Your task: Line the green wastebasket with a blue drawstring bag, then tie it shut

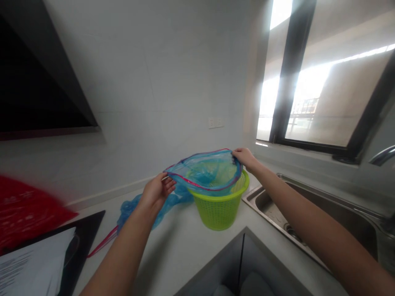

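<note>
A thin blue garbage bag [216, 186] with a pink drawstring round its mouth is stretched wide between my two hands. My left hand [159, 189] pinches the left edge of the rim between thumb and finger, the other fingers curled loosely below. On the far right side of the rim, my right hand [242, 156] grips the edge. Under the mouth stands a lime-green plastic basket [217, 211] with mesh walls, upright on the counter; part of the bag hangs into it. More blue bags [129, 209] lie bunched behind my left forearm, with a pink string trailing from them.
To the right is a steel sink [265, 205] below a window, with a faucet [382, 156] at the edge. A red bag [27, 209] and printed paper [33, 263] are at the left by a black cooktop [82, 242]. The counter [173, 250] ends in front of me.
</note>
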Motion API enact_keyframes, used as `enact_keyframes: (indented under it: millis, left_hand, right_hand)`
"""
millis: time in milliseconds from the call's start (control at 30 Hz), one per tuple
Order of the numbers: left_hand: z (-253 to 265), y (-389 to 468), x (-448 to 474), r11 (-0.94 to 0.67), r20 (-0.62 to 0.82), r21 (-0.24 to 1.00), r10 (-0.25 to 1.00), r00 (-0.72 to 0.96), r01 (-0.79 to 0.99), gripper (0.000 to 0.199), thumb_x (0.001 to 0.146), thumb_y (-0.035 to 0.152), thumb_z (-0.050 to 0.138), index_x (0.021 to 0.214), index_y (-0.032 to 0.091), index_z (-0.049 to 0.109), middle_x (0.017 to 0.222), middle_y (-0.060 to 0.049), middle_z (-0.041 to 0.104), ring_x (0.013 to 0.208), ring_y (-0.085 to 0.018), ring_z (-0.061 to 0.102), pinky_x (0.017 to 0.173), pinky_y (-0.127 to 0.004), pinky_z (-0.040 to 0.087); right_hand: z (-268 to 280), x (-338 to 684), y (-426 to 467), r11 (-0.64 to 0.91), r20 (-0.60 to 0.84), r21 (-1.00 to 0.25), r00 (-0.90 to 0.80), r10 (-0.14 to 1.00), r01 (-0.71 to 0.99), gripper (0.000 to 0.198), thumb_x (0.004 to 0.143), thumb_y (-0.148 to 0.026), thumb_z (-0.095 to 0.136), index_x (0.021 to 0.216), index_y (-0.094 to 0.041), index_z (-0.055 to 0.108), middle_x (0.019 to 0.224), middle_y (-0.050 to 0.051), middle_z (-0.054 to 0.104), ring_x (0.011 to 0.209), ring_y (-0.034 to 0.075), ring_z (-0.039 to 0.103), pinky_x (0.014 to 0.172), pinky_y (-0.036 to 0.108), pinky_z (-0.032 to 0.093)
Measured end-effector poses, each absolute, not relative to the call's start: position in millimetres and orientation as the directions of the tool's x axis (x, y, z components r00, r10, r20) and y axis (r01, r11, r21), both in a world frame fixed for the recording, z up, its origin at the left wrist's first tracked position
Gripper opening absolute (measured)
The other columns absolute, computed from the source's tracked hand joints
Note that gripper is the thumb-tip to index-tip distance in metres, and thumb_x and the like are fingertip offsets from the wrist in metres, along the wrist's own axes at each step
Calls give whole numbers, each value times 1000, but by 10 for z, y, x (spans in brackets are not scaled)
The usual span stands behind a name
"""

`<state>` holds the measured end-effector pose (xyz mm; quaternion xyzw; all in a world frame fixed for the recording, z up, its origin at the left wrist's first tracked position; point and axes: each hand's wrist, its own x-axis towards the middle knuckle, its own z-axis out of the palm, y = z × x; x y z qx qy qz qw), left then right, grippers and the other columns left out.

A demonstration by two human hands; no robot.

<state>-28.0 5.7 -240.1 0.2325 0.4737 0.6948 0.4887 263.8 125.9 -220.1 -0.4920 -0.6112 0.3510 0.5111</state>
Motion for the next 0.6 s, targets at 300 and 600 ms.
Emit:
enact_keyframes:
  millis: [300,600]
  left_hand:
    - [-2252,463,48,-387,316,883,909,-272,-266,55,75,25,79,122,23,51,115,-11,66,106,-21,65,89,-28,52]
    - [-2352,98,207,-268,490,778,824,-283,568,57,54,3,75,104,22,57,110,-13,59,116,-38,56,103,-45,41]
  right_hand:
    - [-2246,2828,944,336,322,-863,-104,941,377,29,79,-40,66,66,-14,68,58,1,59,57,13,48,54,26,34]
    - [-2444,2726,968,425,405,-887,139,904,-182,25,72,-40,76,79,-18,70,72,1,65,63,15,53,61,26,44]
